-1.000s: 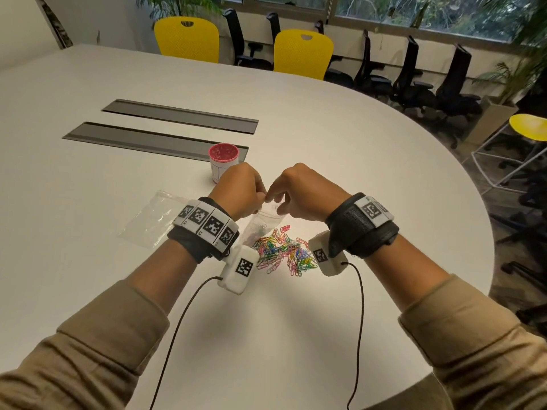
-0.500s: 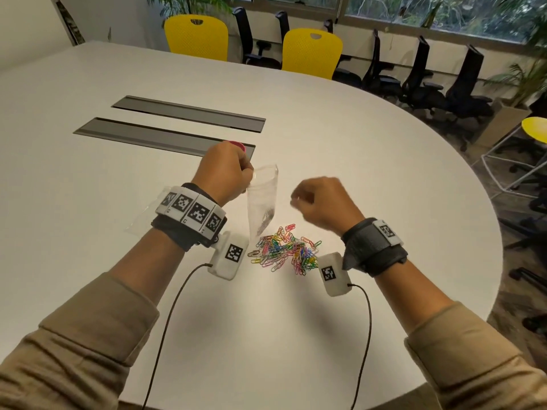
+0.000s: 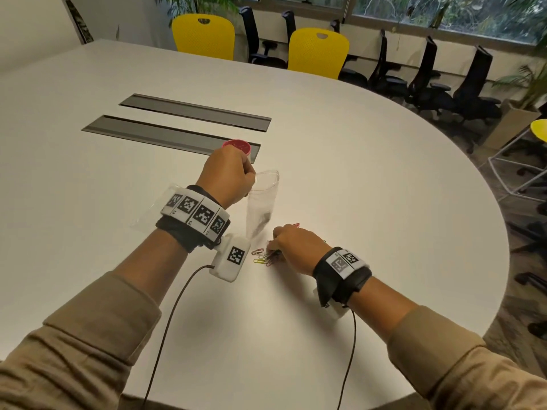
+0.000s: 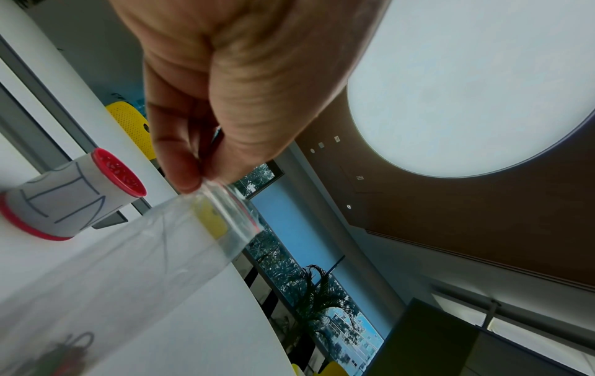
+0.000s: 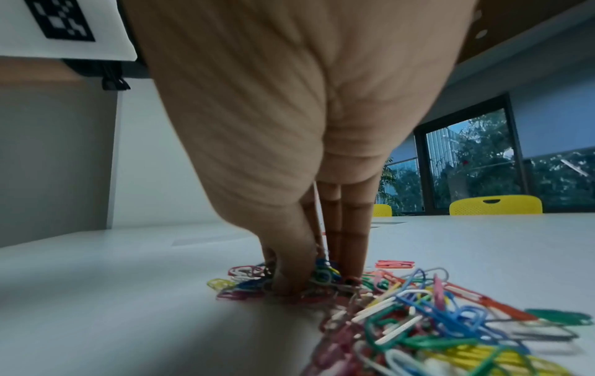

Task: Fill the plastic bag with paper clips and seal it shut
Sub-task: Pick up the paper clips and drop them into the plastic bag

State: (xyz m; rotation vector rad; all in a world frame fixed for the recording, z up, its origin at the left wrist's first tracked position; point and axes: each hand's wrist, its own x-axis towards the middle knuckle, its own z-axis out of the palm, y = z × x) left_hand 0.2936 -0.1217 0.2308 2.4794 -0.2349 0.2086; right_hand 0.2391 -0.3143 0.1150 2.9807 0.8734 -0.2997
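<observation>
My left hand (image 3: 248, 177) holds a clear plastic zip bag (image 3: 262, 202) upright above the white table (image 3: 370, 187), pinching its rim (image 4: 206, 183) between thumb and finger. The bag's mouth stands open. In the left wrist view, dark shapes show through the lower part of the bag (image 4: 144, 254); I cannot tell whether they are inside. My right hand (image 3: 276, 247) is down on the heap of coloured paper clips (image 3: 262, 258), just below the bag. In the right wrist view its fingertips (image 5: 289, 282) pinch into the paper clips (image 5: 434, 325), with several between thumb and fingers.
A white tub with a red lid (image 3: 238, 147) stands just behind my left hand. A second clear bag (image 3: 148, 221) lies flat under my left wrist. Two grey hatch strips (image 3: 177, 134) run across the table farther back. Chairs (image 3: 318, 51) line the far edge.
My right hand let go of the bag's mouth and dropped onto the clip heap. My left hand lifted the bag alone, so it now hangs upright.
</observation>
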